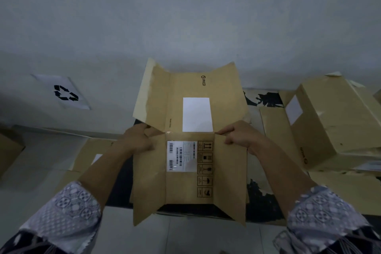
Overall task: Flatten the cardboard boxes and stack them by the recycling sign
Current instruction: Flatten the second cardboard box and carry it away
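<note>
The person is holding a collapsed PICO cardboard box (185,171) out in front, above the floor (206,237) and facing the wall. The left hand (138,142) is gripping its left edge and the right hand (239,136) is pinching its right edge, both at the middle crease. This box is looking essentially flat, its flaps spreading open at top and bottom and its upper left flap showing a ragged, taped edge. A plain white label (196,114) is sitting on the upper panel, and a barcode label (181,155) beside a column of handling symbols (204,169) on the lower one.

It is not yet lying by the recycling sign (66,93), which is hanging on the wall well to the left. A flattened sheet (92,154) is apparently lying on the floor on that side, so stacking seems begun. At right an assembled box (334,121) is waiting, likely still to be flattened.
</note>
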Motion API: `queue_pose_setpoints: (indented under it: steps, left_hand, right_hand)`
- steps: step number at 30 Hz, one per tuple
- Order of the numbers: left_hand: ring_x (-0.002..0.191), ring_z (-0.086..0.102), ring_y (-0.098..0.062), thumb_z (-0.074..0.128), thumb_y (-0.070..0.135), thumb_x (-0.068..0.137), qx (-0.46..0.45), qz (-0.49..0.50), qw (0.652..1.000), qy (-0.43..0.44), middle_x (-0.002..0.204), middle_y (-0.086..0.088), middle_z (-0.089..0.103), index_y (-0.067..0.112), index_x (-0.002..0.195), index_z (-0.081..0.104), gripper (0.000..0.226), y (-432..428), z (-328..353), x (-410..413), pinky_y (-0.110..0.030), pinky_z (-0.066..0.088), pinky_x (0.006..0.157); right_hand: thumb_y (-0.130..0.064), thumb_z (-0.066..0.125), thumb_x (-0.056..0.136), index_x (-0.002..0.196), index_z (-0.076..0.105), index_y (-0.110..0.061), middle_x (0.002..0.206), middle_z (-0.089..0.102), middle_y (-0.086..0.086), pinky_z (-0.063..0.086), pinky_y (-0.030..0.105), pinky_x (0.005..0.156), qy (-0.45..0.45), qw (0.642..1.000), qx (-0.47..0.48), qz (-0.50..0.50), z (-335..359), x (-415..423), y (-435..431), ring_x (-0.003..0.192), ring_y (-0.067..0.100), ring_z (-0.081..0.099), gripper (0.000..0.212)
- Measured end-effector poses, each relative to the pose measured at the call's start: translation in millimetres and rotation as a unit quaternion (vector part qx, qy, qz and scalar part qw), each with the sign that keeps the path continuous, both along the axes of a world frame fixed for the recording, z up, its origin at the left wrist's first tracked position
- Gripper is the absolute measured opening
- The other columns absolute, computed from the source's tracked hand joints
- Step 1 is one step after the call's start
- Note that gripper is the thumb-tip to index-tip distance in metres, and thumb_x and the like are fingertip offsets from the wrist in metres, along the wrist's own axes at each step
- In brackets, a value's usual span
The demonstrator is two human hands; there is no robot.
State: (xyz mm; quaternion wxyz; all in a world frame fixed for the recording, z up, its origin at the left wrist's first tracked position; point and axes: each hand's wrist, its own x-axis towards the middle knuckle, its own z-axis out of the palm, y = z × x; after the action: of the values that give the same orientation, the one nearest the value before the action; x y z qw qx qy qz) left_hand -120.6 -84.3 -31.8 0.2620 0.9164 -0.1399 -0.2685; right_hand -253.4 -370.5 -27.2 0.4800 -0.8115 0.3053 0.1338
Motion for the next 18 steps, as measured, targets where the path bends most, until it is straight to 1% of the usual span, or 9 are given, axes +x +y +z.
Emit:
queue_pose_setpoints:
  steps: [1,3,5,7,10,12,13,15,18]
  left_hand:
    - [0.108,0.058,-0.024,0.071,0.014,0.074,0.027,0.026,0.997,-0.061,0.124,-0.006,0.061,0.014,0.13,0.055,0.058,0.3,-7.0,3.1,-0.029,0.047,0.081]
    - [0.106,0.061,-0.022,0.075,0.021,0.074,0.028,0.079,0.985,-0.151,0.12,-0.004,0.065,0.014,0.12,0.065,0.048,0.2,-19.2,3.3,-0.026,0.043,0.08]
    - [0.102,0.063,-0.021,0.078,0.026,0.073,-0.002,0.127,0.972,-0.196,0.112,-0.003,0.068,0.014,0.108,0.07,0.038,-0.3,-28.9,-3.0,-0.027,0.044,0.08]
    - [0.1,0.063,-0.023,0.078,0.023,0.075,-0.026,0.156,0.966,-0.204,0.106,-0.004,0.067,0.011,0.104,0.068,0.033,-2.5,-36.9,-9.8,-0.027,0.043,0.077]
    - [0.099,0.061,-0.028,0.068,0.008,0.08,-0.038,0.158,0.973,-0.165,0.106,-0.009,0.063,0.007,0.116,0.056,0.038,-7.7,-48.1,-14.0,-0.03,0.043,0.075]
    - [0.095,0.059,-0.03,0.061,0.006,0.084,-0.02,0.166,0.978,-0.122,0.104,-0.011,0.059,0.005,0.123,0.045,0.041,-7.8,-57.8,-14.1,-0.034,0.044,0.073]
    - [0.091,0.058,-0.03,0.06,0.007,0.086,-0.007,0.167,0.98,-0.111,0.104,-0.013,0.06,0.005,0.123,0.044,0.04,-6.5,-64.6,-13.8,-0.034,0.044,0.072]
    - [0.083,0.056,-0.027,0.059,0.007,0.086,0.009,0.167,0.98,-0.112,0.104,-0.015,0.063,0.005,0.121,0.048,0.037,-4.9,-76.8,-13.4,-0.034,0.045,0.069]
    - [0.093,0.062,-0.033,0.056,0.007,0.088,0.022,0.158,0.976,-0.15,0.105,-0.018,0.065,0.005,0.119,0.056,0.031,-8.2,-89.1,-12.5,-0.036,0.046,0.072]
  right_hand:
    - [0.004,0.063,0.081,0.112,0.074,-0.016,0.109,0.067,0.004,0.054,0.03,0.083,0.01,0.998,-0.054,0.008,-5.7,1.6,-2.7,0.1,0.019,0.062,0.039]
    - [-0.006,0.064,0.078,0.103,0.075,-0.014,0.1,0.07,0.004,0.054,0.029,0.073,0.045,0.986,-0.161,0.015,-20.0,0.1,-6.9,0.086,0.019,0.065,0.028]
    - [-0.011,0.063,0.074,0.093,0.072,-0.01,0.09,0.07,0.005,0.05,0.023,0.057,0.06,0.977,-0.204,-0.009,-33.0,-7.3,-7.6,0.075,0.019,0.065,0.021]
    - [-0.009,0.063,0.075,0.097,0.069,-0.008,0.088,0.067,0.005,0.042,0.02,0.049,0.042,0.975,-0.212,-0.046,-43.7,-12.5,-6.8,0.073,0.017,0.062,0.023]
    - [-0.005,0.058,0.081,0.125,0.05,-0.008,0.096,0.061,0.007,0.037,0.022,0.049,0.001,0.971,-0.209,-0.113,-55.5,-18.1,-0.2,0.079,0.02,0.059,0.045]
    - [-0.005,0.056,0.084,0.135,0.033,-0.012,0.089,0.057,0.006,0.037,0.024,0.048,-0.001,0.968,-0.21,-0.134,-64.7,-23.4,5.6,0.072,0.021,0.057,0.057]
    - [-0.005,0.056,0.084,0.137,0.028,-0.013,0.086,0.055,0.005,0.041,0.026,0.05,0.003,0.968,-0.212,-0.13,-69.9,-27.5,9.0,0.07,0.02,0.056,0.06]
    - [-0.008,0.058,0.087,0.14,0.023,-0.013,0.089,0.055,0.004,0.049,0.03,0.06,0.016,0.969,-0.214,-0.125,-83.6,-34.4,15.4,0.075,0.022,0.058,0.064]
    - [-0.014,0.056,0.095,0.15,0.019,-0.017,0.115,0.056,0.007,0.047,0.029,0.081,0.014,0.969,-0.189,-0.157,-104.3,-40.4,21.4,0.097,0.025,0.058,0.067]
